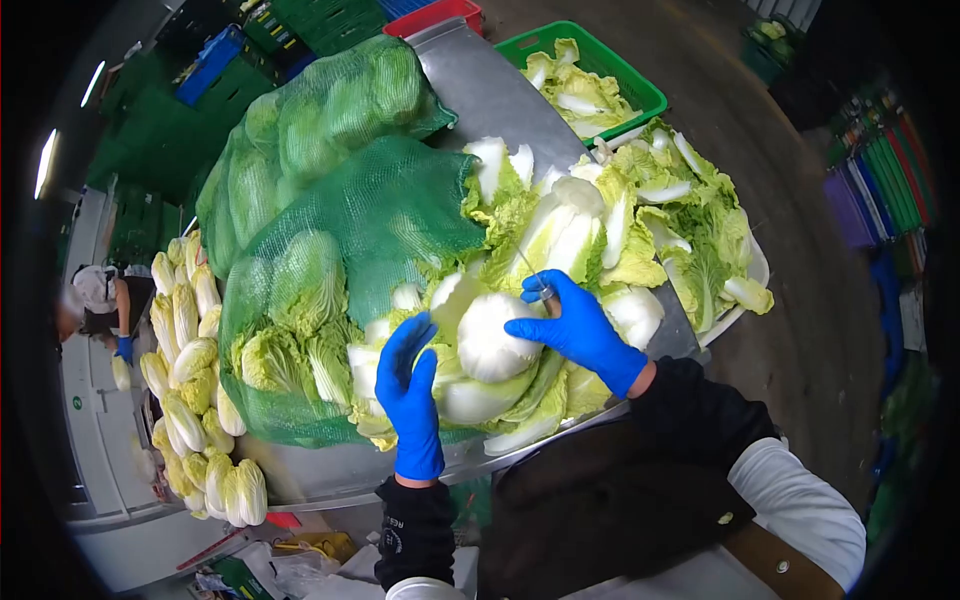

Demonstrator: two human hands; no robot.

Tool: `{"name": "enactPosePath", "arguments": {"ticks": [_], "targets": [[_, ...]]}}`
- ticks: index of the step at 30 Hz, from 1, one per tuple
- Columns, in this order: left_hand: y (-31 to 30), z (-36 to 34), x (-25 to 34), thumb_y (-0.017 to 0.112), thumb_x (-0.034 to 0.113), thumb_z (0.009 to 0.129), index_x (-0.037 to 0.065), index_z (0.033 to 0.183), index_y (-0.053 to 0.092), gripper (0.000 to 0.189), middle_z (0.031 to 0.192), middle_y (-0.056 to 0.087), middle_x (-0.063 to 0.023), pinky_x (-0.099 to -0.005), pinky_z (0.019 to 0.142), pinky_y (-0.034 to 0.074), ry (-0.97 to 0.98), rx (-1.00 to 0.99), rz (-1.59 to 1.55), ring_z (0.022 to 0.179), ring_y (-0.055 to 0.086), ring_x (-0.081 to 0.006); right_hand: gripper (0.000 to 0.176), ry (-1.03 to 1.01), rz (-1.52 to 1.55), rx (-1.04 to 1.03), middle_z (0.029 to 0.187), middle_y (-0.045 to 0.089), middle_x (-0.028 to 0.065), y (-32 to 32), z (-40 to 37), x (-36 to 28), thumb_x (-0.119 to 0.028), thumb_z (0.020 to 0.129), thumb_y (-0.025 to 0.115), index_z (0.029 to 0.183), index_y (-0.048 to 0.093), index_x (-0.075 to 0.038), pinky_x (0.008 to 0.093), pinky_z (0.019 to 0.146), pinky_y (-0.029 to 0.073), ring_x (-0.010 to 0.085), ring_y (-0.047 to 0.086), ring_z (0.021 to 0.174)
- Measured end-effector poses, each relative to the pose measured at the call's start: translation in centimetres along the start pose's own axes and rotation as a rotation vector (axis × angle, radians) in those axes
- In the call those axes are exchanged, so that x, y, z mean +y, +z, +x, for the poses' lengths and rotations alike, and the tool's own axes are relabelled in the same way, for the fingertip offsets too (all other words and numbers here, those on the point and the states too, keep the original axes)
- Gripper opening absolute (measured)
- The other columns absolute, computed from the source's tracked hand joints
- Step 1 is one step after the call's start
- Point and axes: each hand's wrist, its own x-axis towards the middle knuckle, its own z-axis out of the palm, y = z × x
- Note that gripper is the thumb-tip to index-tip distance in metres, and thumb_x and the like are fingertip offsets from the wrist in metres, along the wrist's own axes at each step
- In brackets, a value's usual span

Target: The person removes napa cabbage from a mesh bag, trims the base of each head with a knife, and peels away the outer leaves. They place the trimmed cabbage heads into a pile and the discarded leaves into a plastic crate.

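Both my hands wear blue gloves. My right hand is closed round a small knife, its thin blade pointing up and left, and its thumb rests on the white base of a cabbage. On the other side of that cabbage, my left hand is raised with thumb and fingers apart, holding nothing. Loose leaves and more cabbages lie around them. Left of my hands, a green mesh bag lies open over several cabbages. Behind it rests another full mesh bag.
Trimmed cabbages are piled at the left. A green crate of leaves stands at the back of the metal table; a leaf heap lies at the right. A co-worker is at the far left.
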Motion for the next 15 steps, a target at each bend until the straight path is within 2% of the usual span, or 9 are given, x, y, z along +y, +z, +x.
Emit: {"name": "enactPosePath", "arguments": {"ticks": [2, 4, 5, 6, 8, 10, 12, 14, 15], "targets": [[2.6, 2.0, 1.9, 0.06, 0.007, 0.083, -0.003, 0.126, 0.048, 0.046, 0.125, 0.053, -0.0141, -0.0334, 0.1, 0.038, -0.053, -0.215, 0.004, 0.115, 0.051, -0.0228, 0.073, -0.03, -0.041, -0.059, 0.104, 0.057, 0.0093, 0.6, -0.9, -0.4, -0.034, 0.065, 0.083, 0.119, 0.047, -0.001, 0.0289, 0.086, 0.043, 0.0142, 0.052, 0.094], [4.0, 3.3, -0.7, 0.063, 0.015, 0.084, -0.003, 0.126, 0.048, 0.048, 0.125, 0.053, -0.0138, -0.0325, 0.101, 0.036, -0.097, -0.351, 0.313, 0.117, 0.049, -0.022, 0.076, -0.033, 0.004, -0.1, 0.11, 0.056, 0.0117, 1.2, -1.7, 0.0, -0.033, 0.066, 0.083, 0.123, 0.044, 0.0, 0.0302, 0.09, 0.042, 0.0162, 0.052, 0.102], [3.6, 4.1, -1.8, 0.065, 0.018, 0.084, -0.003, 0.124, 0.049, 0.048, 0.124, 0.054, -0.0135, -0.0301, 0.098, 0.038, -0.376, -0.392, 0.174, 0.114, 0.051, -0.0201, 0.077, -0.034, 0.053, -0.086, 0.113, 0.055, 0.0124, 1.4, -2.0, 0.6, -0.032, 0.066, 0.082, 0.124, 0.043, 0.0, 0.0308, 0.092, 0.042, 0.0172, 0.052, 0.105], [3.7, 4.6, -1.1, 0.063, 0.018, 0.085, -0.002, 0.122, 0.052, 0.044, 0.122, 0.055, -0.0132, -0.0291, 0.095, 0.041, -0.432, -0.458, 0.103, 0.112, 0.053, -0.0188, 0.077, -0.038, 0.102, -0.068, 0.116, 0.054, 0.0131, 1.6, -2.1, 0.8, -0.032, 0.066, 0.082, 0.125, 0.042, 0.0, 0.0314, 0.093, 0.041, 0.0181, 0.051, 0.108], [3.6, 5.3, -1.8, 0.063, 0.015, 0.085, -0.002, 0.121, 0.053, 0.041, 0.113, 0.061, -0.0119, -0.0275, 0.091, 0.043, -0.352, -0.476, 0.087, 0.104, 0.056, -0.0159, 0.076, -0.047, 0.109, -0.056, 0.114, 0.055, 0.0122, 1.7, -2.0, 0.2, -0.031, 0.066, 0.082, 0.124, 0.043, -0.001, 0.0316, 0.094, 0.041, 0.0183, 0.052, 0.107], [2.4, 6.8, -4.0, 0.06, 0.01, 0.084, -0.002, 0.115, 0.057, 0.033, 0.103, 0.064, -0.0084, -0.0263, 0.087, 0.045, -0.366, -0.367, 0.11, 0.094, 0.059, -0.0148, 0.074, -0.053, 0.037, -0.087, 0.112, 0.056, 0.0113, 1.6, -1.6, -0.4, -0.031, 0.066, 0.082, 0.123, 0.045, -0.001, 0.0314, 0.093, 0.042, 0.0175, 0.053, 0.105], [-1.0, 7.0, -10.6, 0.058, 0.007, 0.085, -0.002, 0.115, 0.057, 0.031, 0.099, 0.065, -0.0108, -0.0267, 0.083, 0.047, -0.278, -0.218, 0.43, 0.089, 0.062, -0.016, 0.074, -0.052, 0.059, -0.131, 0.112, 0.057, 0.011, 1.7, -1.9, 0.8, -0.03, 0.066, 0.082, 0.122, 0.045, 0.0, 0.0313, 0.092, 0.042, 0.0174, 0.054, 0.104], [-0.6, 6.8, -8.9, 0.06, 0.006, 0.084, -0.003, 0.117, 0.056, 0.034, 0.098, 0.065, -0.0066, -0.0241, 0.082, 0.047, -0.338, -0.167, 0.226, 0.09, 0.06, -0.0126, 0.073, -0.051, 0.088, -0.161, 0.111, 0.058, 0.0108, 1.5, -1.4, 0.8, -0.03, 0.066, 0.082, 0.122, 0.046, 0.0, 0.0311, 0.091, 0.043, 0.0173, 0.055, 0.103], [0.7, 6.5, -5.3, 0.059, 0.007, 0.085, -0.002, 0.119, 0.054, 0.036, 0.104, 0.064, -0.0079, -0.0252, 0.086, 0.045, -0.279, -0.174, 0.094, 0.095, 0.058, -0.0133, 0.074, -0.061, 0.081, -0.148, 0.111, 0.057, 0.011, 1.1, -1.3, 0.3, -0.03, 0.066, 0.082, 0.122, 0.046, 0.0, 0.0307, 0.091, 0.043, 0.0171, 0.055, 0.103]]}}
